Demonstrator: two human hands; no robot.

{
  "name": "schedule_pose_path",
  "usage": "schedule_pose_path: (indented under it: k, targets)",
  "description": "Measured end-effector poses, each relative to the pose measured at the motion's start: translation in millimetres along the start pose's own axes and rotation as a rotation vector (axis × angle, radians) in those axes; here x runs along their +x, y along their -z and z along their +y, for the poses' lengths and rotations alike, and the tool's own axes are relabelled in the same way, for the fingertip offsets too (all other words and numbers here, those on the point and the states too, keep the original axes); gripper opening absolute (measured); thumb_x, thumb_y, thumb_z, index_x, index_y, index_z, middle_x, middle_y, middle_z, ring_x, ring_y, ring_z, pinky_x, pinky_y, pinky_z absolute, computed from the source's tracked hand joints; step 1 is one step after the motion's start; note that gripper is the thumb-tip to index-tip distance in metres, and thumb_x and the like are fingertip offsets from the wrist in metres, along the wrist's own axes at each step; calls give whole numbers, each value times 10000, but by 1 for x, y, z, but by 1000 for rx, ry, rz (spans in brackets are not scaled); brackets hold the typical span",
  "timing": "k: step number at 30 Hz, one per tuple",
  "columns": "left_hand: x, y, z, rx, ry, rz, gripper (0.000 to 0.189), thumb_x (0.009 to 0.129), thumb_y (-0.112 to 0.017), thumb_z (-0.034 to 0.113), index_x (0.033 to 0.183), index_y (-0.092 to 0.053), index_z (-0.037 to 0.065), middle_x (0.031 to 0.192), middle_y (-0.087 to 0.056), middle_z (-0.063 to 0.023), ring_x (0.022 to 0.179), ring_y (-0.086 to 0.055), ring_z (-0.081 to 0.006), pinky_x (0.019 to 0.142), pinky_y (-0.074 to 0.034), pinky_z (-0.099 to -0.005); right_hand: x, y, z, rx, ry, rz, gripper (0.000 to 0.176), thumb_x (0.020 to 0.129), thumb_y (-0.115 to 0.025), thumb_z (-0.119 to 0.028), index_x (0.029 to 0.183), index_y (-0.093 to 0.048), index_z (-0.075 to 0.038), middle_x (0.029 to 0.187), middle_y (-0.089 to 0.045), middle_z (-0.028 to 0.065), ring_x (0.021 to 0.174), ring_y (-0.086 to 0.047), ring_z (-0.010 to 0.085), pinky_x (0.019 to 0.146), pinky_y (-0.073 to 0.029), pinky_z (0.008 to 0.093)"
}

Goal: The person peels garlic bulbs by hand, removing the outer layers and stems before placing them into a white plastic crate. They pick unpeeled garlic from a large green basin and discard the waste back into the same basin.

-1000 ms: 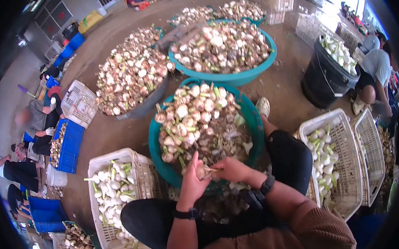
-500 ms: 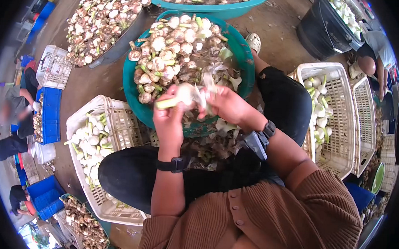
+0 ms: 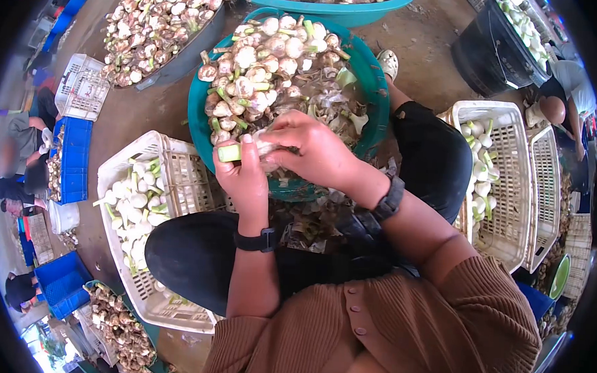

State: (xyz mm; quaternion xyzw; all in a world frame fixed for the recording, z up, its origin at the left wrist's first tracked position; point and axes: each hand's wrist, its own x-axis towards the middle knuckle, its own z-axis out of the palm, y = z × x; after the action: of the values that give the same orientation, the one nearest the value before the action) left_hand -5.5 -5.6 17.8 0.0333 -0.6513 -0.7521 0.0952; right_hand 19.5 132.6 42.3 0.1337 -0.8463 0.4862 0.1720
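Observation:
Just over the near part of a green tub [image 3: 197, 119], my left hand [image 3: 244, 184] is closed around a garlic bulb, its cut green stem [image 3: 229, 152] pointing left. My right hand [image 3: 307, 150] meets it from the right, fingers pinched on the bulb's side; the bulb itself is mostly hidden between the hands. Unpeeled garlic bulbs [image 3: 257, 71] with brownish skins fill the left and far part of the tub, and loose peelings [image 3: 326, 98] lie on its right.
White crates of peeled garlic stand on my left [image 3: 153, 300] and right [image 3: 512, 176]. Farther off are a grey tub [image 3: 184, 58], a teal basin [image 3: 333, 13], a black bucket [image 3: 484, 54] and blue crates [image 3: 75, 157]. Other people sit at both sides.
Both hands have moved slightly nearer and left. My right hand has closed in over the bulb, and the whitish skin raised between the hands no longer shows. The view has shifted slightly.

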Motion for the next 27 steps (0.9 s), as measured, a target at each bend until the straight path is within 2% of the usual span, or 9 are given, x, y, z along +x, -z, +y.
schedule_pose_path:
  k: [3, 8, 12, 14, 17, 20, 22, 24, 27]
  targets:
    - [-2, 1, 4, 86, -93, 34, 127, 838, -587, 77, 825, -471, 26, 750, -509, -7, 624, -449, -47, 544, -397, -194, -3, -13, 8, -18, 8, -99, 96, 701, -604, -112, 782, -593, -61, 851, -567, 97, 812, -547, 279, 695, -460, 373]
    - [-3, 5, -2, 137, 22, 69, 137, 825, -594, 85, 799, -469, 35, 711, -504, 0, 608, -447, -42, 514, -383, -196, -18, -14, 1, -340, 218, -138, 74, 742, -543, -125, 771, -536, -57, 786, -530, 89, 755, -546, 257, 639, -456, 369]
    - [6, 13, 1, 43, 395, 221, 195, 818, -607, 209, 805, -481, 60, 661, -526, -13, 546, -497, -76, 456, -398, -212, -49, -7, 22, -694, 338, -436, 91, 770, -484, -141, 795, -522, -62, 801, -530, 80, 772, -555, 227, 634, -462, 338]
    - [16, 24, -7, -262, 638, 182, 241, 823, -584, 302, 879, -516, 77, 658, -541, -20, 509, -501, -83, 408, -378, -201, -59, -4, 60, -782, 26, -539, 104, 778, -478, -126, 843, -545, -82, 796, -530, 76, 761, -573, 207, 600, -483, 327]
    - [13, 18, -5, -370, 674, 215, 296, 818, -570, 354, 963, -541, 98, 663, -550, -2, 478, -476, -72, 397, -343, -187, -58, 10, 92, -1034, -306, -432, 116, 756, -515, -129, 854, -556, -82, 864, -563, 86, 792, -584, 229, 625, -492, 333]
    - [16, 40, -17, -427, 821, 98, 310, 796, -577, 343, 985, -549, 98, 733, -589, -18, 534, -512, -63, 440, -367, -208, -44, 19, 85, -1054, -278, -252, 98, 737, -516, -104, 832, -528, -81, 830, -533, 73, 798, -572, 243, 640, -479, 350]
    - [25, 45, -20, -333, 650, 220, 321, 786, -565, 347, 925, -551, 58, 793, -631, -51, 682, -614, -148, 485, -421, -248, -39, 22, 72, -1017, -342, -308, 172, 741, -558, -139, 893, -543, -59, 884, -555, 89, 850, -578, 256, 710, -481, 366]
    - [22, 36, 0, -285, 540, 196, 288, 774, -546, 239, 946, -551, 8, 905, -634, -111, 835, -635, -200, 689, -524, -317, -36, 20, 55, -537, -437, -184, 337, 735, -614, -180, 1018, -541, -11, 1020, -570, 129, 932, -566, 297, 793, -463, 384]
    - [16, 27, -8, -266, 543, 33, 146, 744, -560, 127, 837, -553, 14, 774, -587, -75, 709, -608, -176, 625, -502, -296, -20, -12, 42, 242, -47, -74, 430, 735, -621, -170, 1132, -518, -42, 1124, -554, 147, 962, -547, 337, 824, -448, 383]
